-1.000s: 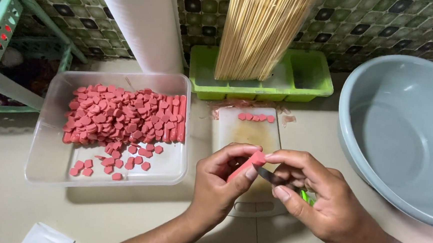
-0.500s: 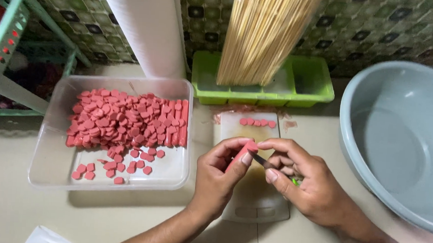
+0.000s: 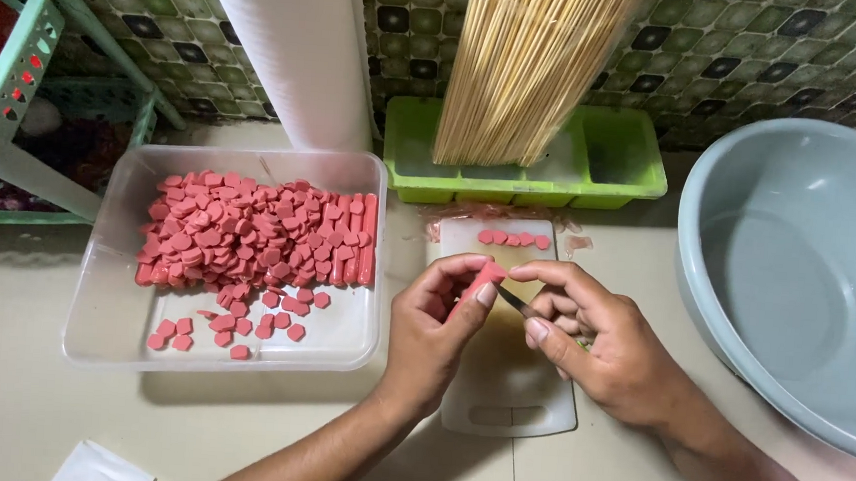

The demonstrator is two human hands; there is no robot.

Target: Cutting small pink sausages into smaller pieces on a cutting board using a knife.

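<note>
Both hands, left (image 3: 432, 335) and right (image 3: 600, 345), have carried the pink sausage (image 3: 480, 283) up the cutting board (image 3: 508, 394).

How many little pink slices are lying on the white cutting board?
5, in a row at the far end of the cutting board: slices. The hands may hide more.

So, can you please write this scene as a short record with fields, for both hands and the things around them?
left hand: holds a pink sausage over a white cutting board
right hand: holds a small knife, blade at the sausage
on board: row of cut pink slices
clear tray: pile of slices, some whole sausages
green tray: bundle of bamboo skewers
far right: grey basin
</note>
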